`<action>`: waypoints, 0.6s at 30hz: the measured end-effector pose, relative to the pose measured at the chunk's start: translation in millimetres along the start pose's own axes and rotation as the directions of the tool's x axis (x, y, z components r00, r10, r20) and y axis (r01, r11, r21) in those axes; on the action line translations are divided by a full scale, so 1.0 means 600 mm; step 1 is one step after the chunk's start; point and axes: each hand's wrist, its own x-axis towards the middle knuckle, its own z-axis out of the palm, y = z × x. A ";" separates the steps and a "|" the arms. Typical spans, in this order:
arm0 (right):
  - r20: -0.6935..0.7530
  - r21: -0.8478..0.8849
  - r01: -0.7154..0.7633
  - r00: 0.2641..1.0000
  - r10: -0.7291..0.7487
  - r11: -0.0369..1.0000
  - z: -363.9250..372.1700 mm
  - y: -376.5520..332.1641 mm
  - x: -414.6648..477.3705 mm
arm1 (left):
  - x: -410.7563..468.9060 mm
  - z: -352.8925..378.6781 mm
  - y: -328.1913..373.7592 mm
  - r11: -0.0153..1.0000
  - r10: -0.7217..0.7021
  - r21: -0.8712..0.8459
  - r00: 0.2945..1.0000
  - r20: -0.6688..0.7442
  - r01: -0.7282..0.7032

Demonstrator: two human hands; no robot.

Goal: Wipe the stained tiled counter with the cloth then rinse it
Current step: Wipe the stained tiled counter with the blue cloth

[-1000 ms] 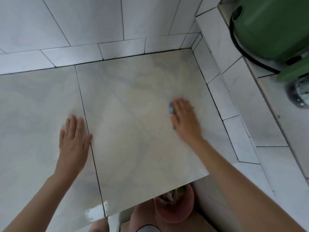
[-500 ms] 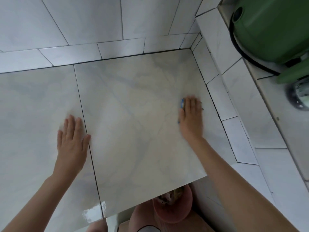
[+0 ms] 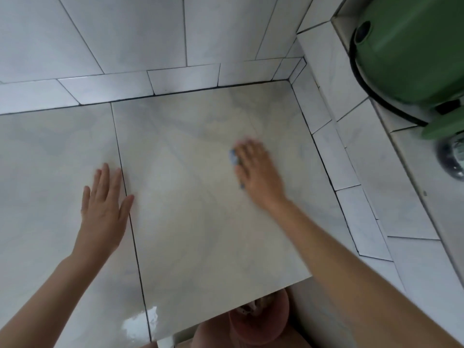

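Two hands, roles: the right hand [image 3: 258, 177] works the cloth [image 3: 234, 156]; the left hand [image 3: 105, 204] braces on the counter [image 3: 200, 234].
Right-hand grip: not clenched. The fingers lie flat on top of the cloth and press it onto the tile. The fingertips are blurred, so whether any finger hooks the cloth's edge cannot be told.
Cloth location: blue, almost wholly under the right palm, with only a strip showing at the hand's left edge. It lies on the right-hand large tile, toward the far right.
Reason for flat hold: judged to spread pressure across the cloth for wiping.
Right arm pose: the forearm enters from the near right and runs diagonally toward the far left, with the wrist low.
Left-hand grip: released, holding nothing. It rests palm down with straight fingers, the thumb beside the grout line [image 3: 133, 234].
Reason for placement: judged to be a support while the body leans in.
Left arm pose: the forearm enters from the near left, pointing far.
Counter condition: a wet glare patch [image 3: 143, 320] shows at the near edge.
Surroundings: a green container [image 3: 414, 46] stands far right, and a reddish bucket [image 3: 258, 320] sits below the near edge.
Task stage: wiping is in hand; rinsing is not yet begun.
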 end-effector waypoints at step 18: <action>0.050 0.023 0.254 0.966 -0.255 0.967 0.038 -0.153 0.070 | 0.037 0.001 -0.006 0.998 -0.058 -0.006 0.998 0.028 0.058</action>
